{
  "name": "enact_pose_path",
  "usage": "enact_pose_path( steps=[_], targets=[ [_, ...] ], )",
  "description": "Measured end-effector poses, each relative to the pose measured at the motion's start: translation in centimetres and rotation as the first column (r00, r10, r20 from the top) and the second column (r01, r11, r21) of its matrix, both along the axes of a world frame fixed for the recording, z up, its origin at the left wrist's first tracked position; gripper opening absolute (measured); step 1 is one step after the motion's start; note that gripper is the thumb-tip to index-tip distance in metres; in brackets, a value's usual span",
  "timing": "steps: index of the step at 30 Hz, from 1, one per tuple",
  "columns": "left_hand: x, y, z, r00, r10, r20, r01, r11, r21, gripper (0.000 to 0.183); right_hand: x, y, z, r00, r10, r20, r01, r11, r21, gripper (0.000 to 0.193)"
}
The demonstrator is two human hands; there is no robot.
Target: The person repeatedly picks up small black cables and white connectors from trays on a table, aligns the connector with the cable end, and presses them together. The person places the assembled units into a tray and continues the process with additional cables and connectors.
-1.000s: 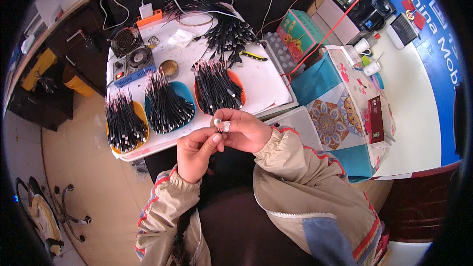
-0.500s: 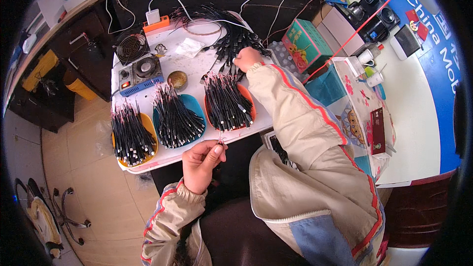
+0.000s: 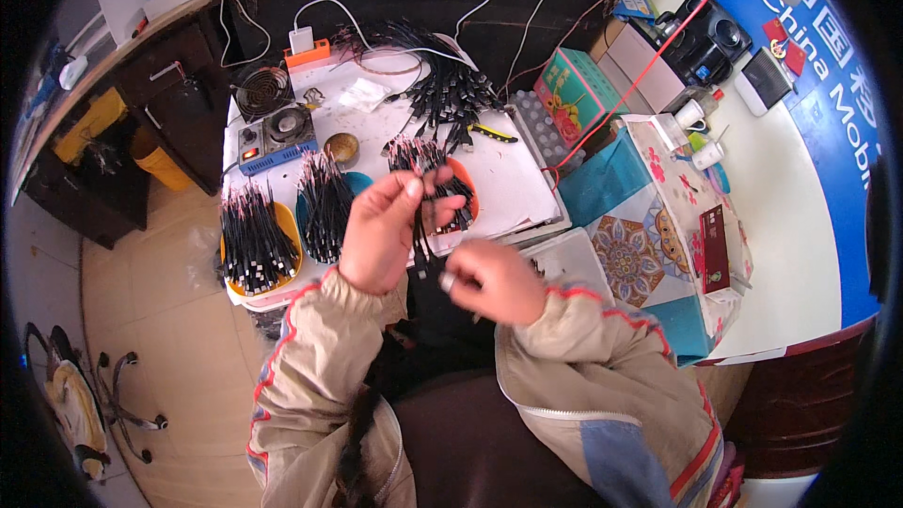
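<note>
My left hand (image 3: 376,230) is raised in front of the bowls, its thumb and fingers pinching a few thin black cables (image 3: 420,237) that hang down with metal plugs at their lower ends. Just right of those plugs is my right hand (image 3: 500,282), fingers curled together and slightly blurred; a pale spot shows at its fingertips, too small to name. Behind my hands stand a yellow bowl (image 3: 293,230), a blue bowl (image 3: 358,182) and an orange bowl (image 3: 463,172), each filled with black cables. My left hand partly covers the blue and orange bowls.
A loose pile of black cables (image 3: 451,85) lies on the white table (image 3: 503,183), beside yellow-and-black handled pliers (image 3: 494,134). A blue device (image 3: 277,155), a round tin (image 3: 341,147) and a fan (image 3: 261,92) stand left. A green box (image 3: 578,94) is at the right.
My right hand has come back from the cable pile to beside my left hand, uncovering the pliers. My left hand has risen, and cables now hang from it.
</note>
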State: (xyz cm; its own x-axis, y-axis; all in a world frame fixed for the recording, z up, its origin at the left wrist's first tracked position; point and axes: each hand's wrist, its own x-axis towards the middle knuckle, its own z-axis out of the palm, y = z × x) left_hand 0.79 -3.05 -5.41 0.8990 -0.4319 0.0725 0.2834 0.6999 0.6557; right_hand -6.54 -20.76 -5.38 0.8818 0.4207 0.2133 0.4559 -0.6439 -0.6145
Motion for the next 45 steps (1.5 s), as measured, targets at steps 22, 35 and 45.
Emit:
enact_pose_path(
  steps=[22, 35, 45],
  targets=[
    [-10.1, 4.7, -1.0, 0.923, -0.047, 0.381, -0.139, 0.885, 0.445, 0.014, 3.3, 2.6, 4.3, 0.912, 0.323, -0.254, -0.048, 0.697, 0.715, 0.018],
    [-8.3, 1.8, 0.8, 0.991, 0.134, 0.015, -0.135, 0.981, 0.139, 0.016, 3.2, 2.0, 2.1, 0.971, 0.217, 0.106, -0.233, 0.736, 0.636, 0.016],
    [-9.6, -0.3, 0.2, 0.747, 0.487, 0.452, -0.661, 0.614, 0.432, 0.014, 1.0, 2.8, 2.8, 0.997, 0.005, 0.074, -0.049, 0.791, 0.610, 0.010]
  ],
)
